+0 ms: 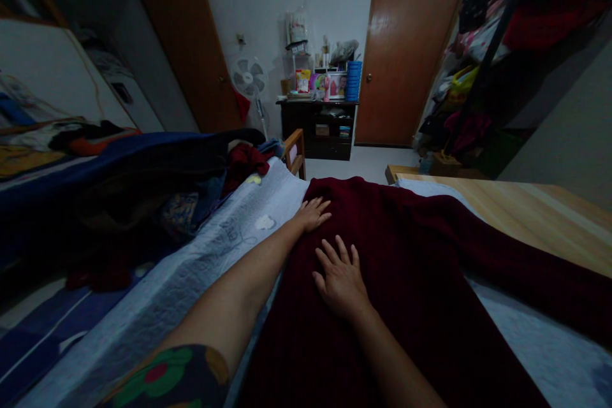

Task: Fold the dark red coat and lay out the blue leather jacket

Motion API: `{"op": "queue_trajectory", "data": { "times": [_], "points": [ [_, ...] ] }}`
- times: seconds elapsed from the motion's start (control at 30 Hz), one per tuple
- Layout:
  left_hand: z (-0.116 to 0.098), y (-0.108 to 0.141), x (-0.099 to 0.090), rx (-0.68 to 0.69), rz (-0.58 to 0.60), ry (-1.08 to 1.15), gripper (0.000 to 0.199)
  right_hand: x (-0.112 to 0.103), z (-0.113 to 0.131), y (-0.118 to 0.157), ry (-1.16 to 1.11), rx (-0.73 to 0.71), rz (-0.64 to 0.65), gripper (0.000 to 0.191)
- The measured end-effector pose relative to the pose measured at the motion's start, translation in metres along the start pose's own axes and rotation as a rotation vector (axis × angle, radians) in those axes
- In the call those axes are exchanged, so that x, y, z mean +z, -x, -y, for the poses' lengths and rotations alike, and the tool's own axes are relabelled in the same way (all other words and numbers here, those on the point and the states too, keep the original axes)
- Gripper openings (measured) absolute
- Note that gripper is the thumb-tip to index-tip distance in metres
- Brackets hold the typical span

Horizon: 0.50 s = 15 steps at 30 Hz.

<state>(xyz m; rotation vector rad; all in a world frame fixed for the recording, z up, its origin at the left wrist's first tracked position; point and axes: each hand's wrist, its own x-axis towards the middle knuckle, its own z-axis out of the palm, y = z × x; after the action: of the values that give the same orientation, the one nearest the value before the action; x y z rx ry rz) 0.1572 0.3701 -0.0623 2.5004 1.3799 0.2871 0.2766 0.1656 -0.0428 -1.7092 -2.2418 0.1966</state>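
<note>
A dark red long-sleeved garment point(406, 255) lies spread out over a light blue-grey cloth point(229, 229), one sleeve reaching to the right edge. My left hand point(313, 213) rests flat near the garment's upper left part, fingers stretched and pointing right. Lower and a little to the right, my right hand point(342, 277) is on or just over the garment with its fingers spread. Neither hand holds anything. The garment's lower end runs out of view at the bottom.
Piled clothes point(157, 185) fill the left side. A wooden board point(530, 210) lies to the right. Further back stand a wooden chair point(295, 150), a white fan point(250, 78), a black cabinet point(318, 131) and a closed door point(401, 44). Clothes and bags point(478, 57) hang at the right.
</note>
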Motion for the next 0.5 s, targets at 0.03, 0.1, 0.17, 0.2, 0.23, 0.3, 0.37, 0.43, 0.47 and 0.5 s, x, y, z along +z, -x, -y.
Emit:
{"op": "queue_trajectory", "data": {
  "times": [0.03,0.1,0.17,0.2,0.23,0.3,0.37,0.43,0.47,0.5],
  "points": [
    [0.0,-0.002,0.0,0.002,-0.002,-0.017,0.058,0.0,0.0,0.0,-0.001,0.0,0.002,0.054],
    [-0.002,-0.002,-0.001,0.007,-0.02,-0.052,0.059,-0.001,0.0,0.0,-0.002,0.001,0.007,0.054],
    [-0.008,0.004,-0.003,0.009,-0.068,-0.086,0.059,-0.001,0.0,0.0,-0.003,0.0,0.007,0.054],
    [-0.011,0.008,-0.003,0.006,-0.102,-0.101,0.06,-0.001,0.0,0.0,-0.003,-0.001,0.005,0.054],
    [-0.014,0.014,-0.004,-0.002,-0.136,-0.115,0.06,-0.001,0.0,0.0,-0.002,-0.001,0.0,0.054],
    [-0.019,0.026,-0.005,-0.018,-0.184,-0.136,0.059,0.0,0.0,0.001,-0.001,-0.003,-0.009,0.053],
    [-0.02,0.037,-0.004,-0.004,-0.174,-0.143,0.052,0.0,0.0,0.001,0.003,-0.007,-0.012,0.054],
    [-0.018,0.045,-0.003,0.041,-0.121,-0.143,0.046,0.0,0.0,0.001,0.008,-0.009,-0.01,0.054],
    [-0.016,0.047,-0.002,0.064,-0.091,-0.143,0.045,-0.001,0.001,0.001,0.011,-0.01,-0.008,0.054],
    [-0.014,0.049,-0.001,0.078,-0.066,-0.145,0.046,-0.001,0.001,0.001,0.014,-0.011,-0.003,0.054]
  ]
}}
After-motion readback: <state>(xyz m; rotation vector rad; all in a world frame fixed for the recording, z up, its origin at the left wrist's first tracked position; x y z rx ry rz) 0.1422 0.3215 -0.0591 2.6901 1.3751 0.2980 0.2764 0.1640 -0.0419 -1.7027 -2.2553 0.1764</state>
